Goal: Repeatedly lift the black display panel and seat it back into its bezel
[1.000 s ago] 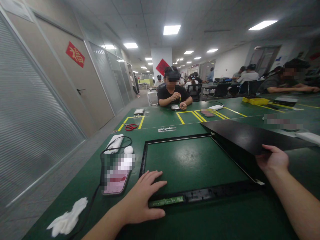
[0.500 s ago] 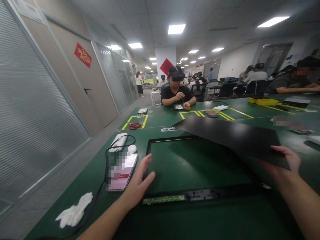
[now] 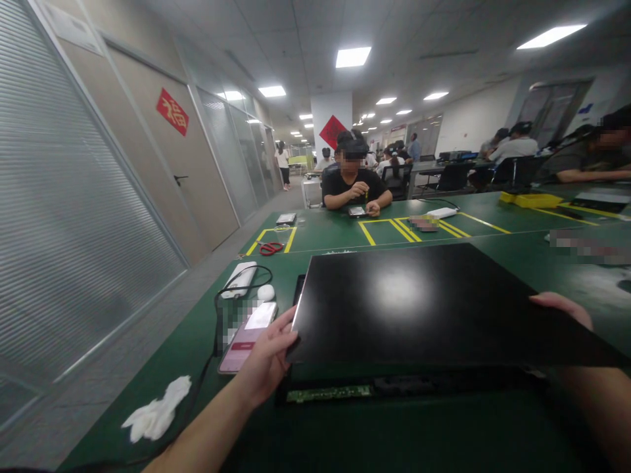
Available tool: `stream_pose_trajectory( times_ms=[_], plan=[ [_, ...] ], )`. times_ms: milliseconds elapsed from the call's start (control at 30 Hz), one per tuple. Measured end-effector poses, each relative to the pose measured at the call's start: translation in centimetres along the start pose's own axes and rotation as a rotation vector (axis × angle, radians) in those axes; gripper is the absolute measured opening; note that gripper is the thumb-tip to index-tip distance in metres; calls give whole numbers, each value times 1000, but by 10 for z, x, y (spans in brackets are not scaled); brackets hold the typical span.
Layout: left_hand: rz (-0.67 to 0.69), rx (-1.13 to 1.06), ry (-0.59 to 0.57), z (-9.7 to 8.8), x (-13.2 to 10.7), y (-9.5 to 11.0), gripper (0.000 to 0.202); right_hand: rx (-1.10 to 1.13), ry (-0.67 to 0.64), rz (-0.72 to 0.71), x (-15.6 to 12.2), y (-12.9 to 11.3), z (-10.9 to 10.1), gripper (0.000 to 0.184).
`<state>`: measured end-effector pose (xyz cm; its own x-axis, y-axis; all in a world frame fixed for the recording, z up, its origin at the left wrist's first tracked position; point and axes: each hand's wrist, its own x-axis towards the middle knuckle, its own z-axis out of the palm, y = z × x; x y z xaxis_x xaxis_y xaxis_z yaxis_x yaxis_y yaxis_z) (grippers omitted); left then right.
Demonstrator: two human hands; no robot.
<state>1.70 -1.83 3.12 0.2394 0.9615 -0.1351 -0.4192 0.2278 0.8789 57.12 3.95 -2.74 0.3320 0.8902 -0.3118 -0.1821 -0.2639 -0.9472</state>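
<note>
A large thin black panel (image 3: 419, 309), glossy with a light's reflection on it, is held level above the table. My left hand (image 3: 269, 358) pinches its left edge between thumb and fingers. At the right, my right hand (image 3: 564, 310) grips the panel, its thumb on top and most of its fingers hidden beneath. Under the panel lies a black rectangular frame (image 3: 444, 383), mostly covered, with its near bar and a bit of its left corner showing. A strip of green circuit board (image 3: 329, 394) sits in the near bar.
Left of the frame are a phone (image 3: 241, 348), a white power bank (image 3: 240, 280) with a black cable, a round white piece (image 3: 266, 293) and a crumpled tissue (image 3: 158, 410). Red-handled scissors (image 3: 271, 248) lie farther off. Across the green table (image 3: 335, 230) sits a person (image 3: 352, 184).
The black panel has swung left and levelled out over the frame. My left hand, open before, has taken hold of its left edge. The right hand still grips the other side.
</note>
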Motion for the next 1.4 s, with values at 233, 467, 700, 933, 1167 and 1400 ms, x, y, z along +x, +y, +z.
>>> stream_pose_trajectory(
  times_ms=[233,467,700,933,1167,1400],
  plan=[
    [125,12,64,-4,0,8,70,-71,-94,178,-26,-20,48,36],
    [118,20,153,-1,-3,12,85,-188,-91,3,-18,-3,58,32],
    [97,26,136,-1,-6,13,85,-245,11,-6,-6,-2,50,46],
    [91,70,137,-6,-5,14,73,-339,-46,-63,-2,0,51,47],
    [93,65,280,0,-4,12,66,-326,18,-129,-3,1,54,47],
    [70,93,326,4,-4,9,63,-324,-2,-95,-8,2,56,48]
  ],
)
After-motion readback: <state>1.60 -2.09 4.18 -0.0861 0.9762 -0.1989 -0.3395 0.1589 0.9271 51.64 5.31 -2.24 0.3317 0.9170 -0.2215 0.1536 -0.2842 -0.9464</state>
